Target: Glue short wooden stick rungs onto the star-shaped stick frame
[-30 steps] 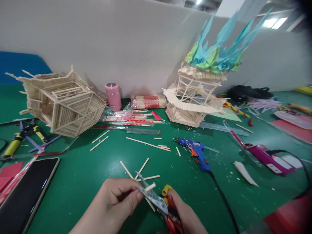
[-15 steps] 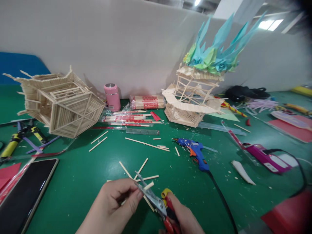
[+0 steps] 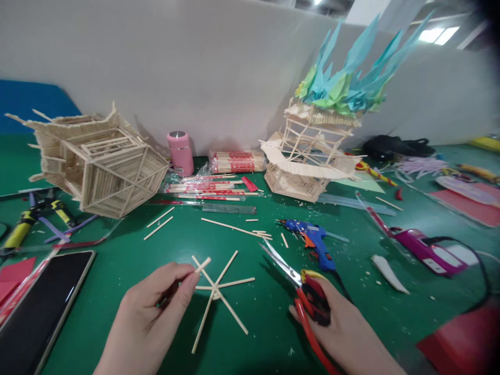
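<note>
Between thumb and forefinger, my left hand [image 3: 154, 307] pinches a short wooden stick [image 3: 203, 264], whose end pokes out past the fingertips. My right hand [image 3: 344, 323] grips scissors [image 3: 288, 269] with red and yellow handles. Their blades point up and to the left and look nearly closed. Between the two hands, several thin sticks joined at the centre form a star shape [image 3: 215, 288] on the green table [image 3: 128, 271]. A blue glue gun [image 3: 307, 234] lies beyond the scissors, and cut stick pieces [image 3: 234, 227] are scattered behind the star.
A stick lantern-like frame [image 3: 117, 177] stands at left, near a pink flask [image 3: 180, 152]. Packs of sticks [image 3: 236, 162] lie by the wall. At right is a stick model [image 3: 300, 172] topped with blue paper. A phone [image 3: 50, 307] and pliers [image 3: 23, 226] lie left; a magenta tool [image 3: 427, 250] lies right.
The scissors have come away from the stick and moved right with my right hand. My left hand has shifted left, keeping the stick, so the star shape now shows more fully.
</note>
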`<action>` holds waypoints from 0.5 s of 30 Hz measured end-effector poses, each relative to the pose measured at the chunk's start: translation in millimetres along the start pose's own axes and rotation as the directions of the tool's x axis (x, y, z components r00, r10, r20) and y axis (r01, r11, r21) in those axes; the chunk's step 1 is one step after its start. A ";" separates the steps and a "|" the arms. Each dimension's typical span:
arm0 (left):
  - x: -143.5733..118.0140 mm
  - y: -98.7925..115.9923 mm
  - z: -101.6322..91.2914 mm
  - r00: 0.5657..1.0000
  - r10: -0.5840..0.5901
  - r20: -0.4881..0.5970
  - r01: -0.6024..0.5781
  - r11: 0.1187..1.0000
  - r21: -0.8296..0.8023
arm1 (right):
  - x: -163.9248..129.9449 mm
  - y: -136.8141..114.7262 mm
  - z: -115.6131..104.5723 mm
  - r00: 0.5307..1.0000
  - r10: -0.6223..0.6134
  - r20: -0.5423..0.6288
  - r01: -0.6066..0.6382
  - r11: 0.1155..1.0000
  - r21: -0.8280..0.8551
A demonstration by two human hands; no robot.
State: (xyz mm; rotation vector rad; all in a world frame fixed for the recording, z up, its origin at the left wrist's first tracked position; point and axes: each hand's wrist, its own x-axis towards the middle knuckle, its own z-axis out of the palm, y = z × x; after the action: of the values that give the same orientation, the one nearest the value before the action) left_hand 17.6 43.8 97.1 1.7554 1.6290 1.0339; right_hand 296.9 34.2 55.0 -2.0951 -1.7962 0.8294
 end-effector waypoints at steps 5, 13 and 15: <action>-7.2 -5.3 9.3 0.982 0.154 0.107 -0.166 0.979 0.120 | 6.1 28.9 -13.1 0.973 -0.101 -0.208 0.053 0.974 -0.222; -16.4 2.5 26.3 0.902 0.311 0.298 -0.374 0.909 0.184 | -7.8 -45.4 -12.4 0.916 -0.394 -0.079 0.399 0.914 0.068; -19.4 5.7 27.6 0.889 0.323 0.324 -0.405 0.885 0.229 | -7.8 -66.9 -5.1 0.887 -0.461 -0.037 0.459 0.866 0.200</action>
State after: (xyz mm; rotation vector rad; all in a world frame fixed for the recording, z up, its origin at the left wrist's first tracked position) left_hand 43.7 27.3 82.5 2.3585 1.3499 0.6771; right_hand 244.6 41.1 97.2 -1.4449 -2.0024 0.8440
